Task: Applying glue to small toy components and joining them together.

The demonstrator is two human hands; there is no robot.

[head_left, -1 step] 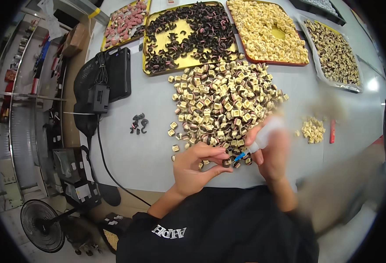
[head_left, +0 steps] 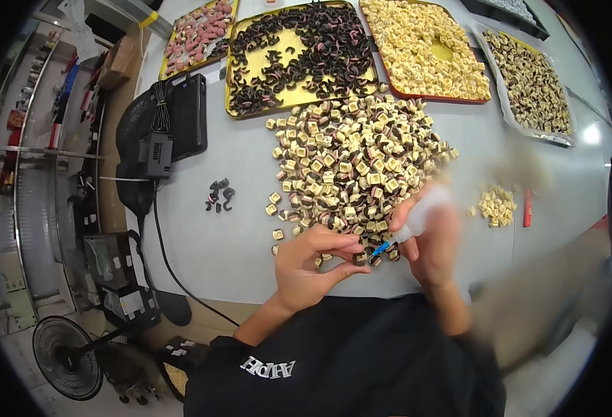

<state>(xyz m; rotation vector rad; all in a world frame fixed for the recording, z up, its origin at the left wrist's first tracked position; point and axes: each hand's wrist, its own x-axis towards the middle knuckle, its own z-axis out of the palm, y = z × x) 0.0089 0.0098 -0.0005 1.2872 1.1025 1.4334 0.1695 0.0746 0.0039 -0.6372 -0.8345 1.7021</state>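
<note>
Plainly, from the head camera I count two bare hands at work over one pale grey table [head_left: 243, 170]. The left hand [head_left: 302, 271] has its grip pinched almost together, thumb and forefinger closed on one small piece [head_left: 359, 258], dark and cream, just over the near edge of the heap. The right hand [head_left: 437, 247] has its fingers curled around one whitish bottle [head_left: 423, 214], whose single blue tip [head_left: 382, 248] points down and left at that piece; whether the two touch, I cannot tell. Beyond the hands I have one large heap [head_left: 351, 160] of similar layered pieces, too many and too overlapped to count, with a few strays along its left side. Four trays line the far side: one tray of pink pieces [head_left: 234, 12], one tray of black curved pieces [head_left: 256, 62] with some pink among them, one tray of cream pieces [head_left: 442, 51], and one lined tray of dark-and-cream pieces [head_left: 528, 83]. Past the last I make out one dark bin [head_left: 501, 17]. Left of the heap sits one little cluster of black curved pieces [head_left: 220, 197], overlapping, so I give no firm number; right of it lie one small pile of cream pieces [head_left: 496, 206] and, near that, one red stick [head_left: 527, 208]. Off at lower left I see one fan [head_left: 67, 358].
</note>
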